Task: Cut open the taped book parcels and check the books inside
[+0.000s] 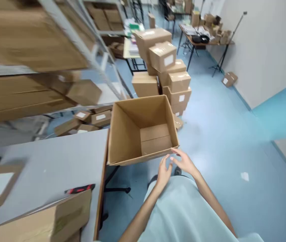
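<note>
A large open cardboard box (128,134), with nothing inside, stands beside the table's right edge, its opening facing up toward me. My left hand (164,171) is just below the box's near rim, fingers apart and holding nothing. Close to its right, my right hand (183,162) is at the near right corner of the rim, its fingers spread with nothing between them. Whether its fingertips touch the cardboard I cannot tell.
A grey table (64,154) at left bears a red and black tool (80,189) and cardboard boxes. Shelving (102,64) with boxes rises behind it. Stacked boxes (163,58) stand beyond the open box. A white scrap (245,176) lies on the floor at right.
</note>
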Available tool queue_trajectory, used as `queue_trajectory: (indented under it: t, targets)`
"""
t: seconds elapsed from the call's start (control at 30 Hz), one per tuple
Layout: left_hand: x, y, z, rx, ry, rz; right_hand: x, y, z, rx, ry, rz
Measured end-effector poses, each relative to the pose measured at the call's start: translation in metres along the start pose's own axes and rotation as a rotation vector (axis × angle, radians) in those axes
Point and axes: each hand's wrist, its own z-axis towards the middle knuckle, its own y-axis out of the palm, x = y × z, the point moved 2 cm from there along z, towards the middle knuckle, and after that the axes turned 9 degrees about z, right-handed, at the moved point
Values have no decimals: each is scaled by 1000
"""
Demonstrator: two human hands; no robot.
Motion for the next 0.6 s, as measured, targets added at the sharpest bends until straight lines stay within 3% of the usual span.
queue_trajectory:
  t: [0.07, 0.13, 0.27, 0.47, 0.6]
  targets:
    - [26, 45, 21, -131, 39, 4, 12, -53, -3, 103, 72, 26]
    - [48, 78, 41, -223, 51, 15, 23, -94, 0, 195, 130, 50]
    - [71, 117, 88, -281, 0, 38, 41, -152, 31, 257, 187, 79]
    - [78, 171, 193, -210, -247, 7, 57, -229, 120, 140, 262, 33]
    - [99, 209, 272, -132, -350, -70, 60, -287, 191, 52, 326, -16]
